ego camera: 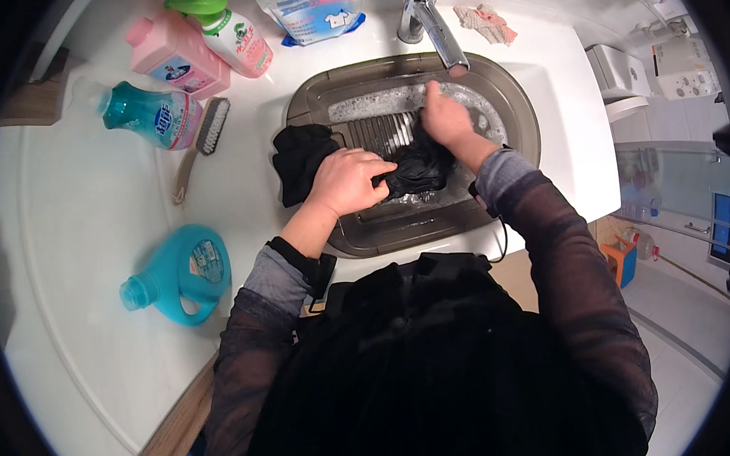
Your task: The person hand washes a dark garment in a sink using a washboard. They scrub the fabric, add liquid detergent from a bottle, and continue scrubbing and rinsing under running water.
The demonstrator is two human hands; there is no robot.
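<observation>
Black cloth point(421, 169) lies wet and bunched over the ribbed washboard point(375, 133) of a translucent grey wash basin point(523, 117). My left hand point(351, 178) grips the cloth near its middle, fingers curled over it. A drier-looking part of the cloth hangs over the basin's left rim. Farther right, my right hand point(447, 117) is closed on another part of the cloth, its outline slightly blurred. Sudsy water point(485, 101) shows around the board, mostly along the far and right sides. The board's lower part is hidden under cloth and hands.
A chrome faucet point(438, 32) reaches over the basin's far rim. Left of the basin are a scrub brush point(211, 127), a teal bottle point(148, 115), a blue detergent jug point(188, 274), and pink point(176, 58) and pump bottles point(237, 42). A bag point(316, 14) and a rag point(485, 25) lie behind.
</observation>
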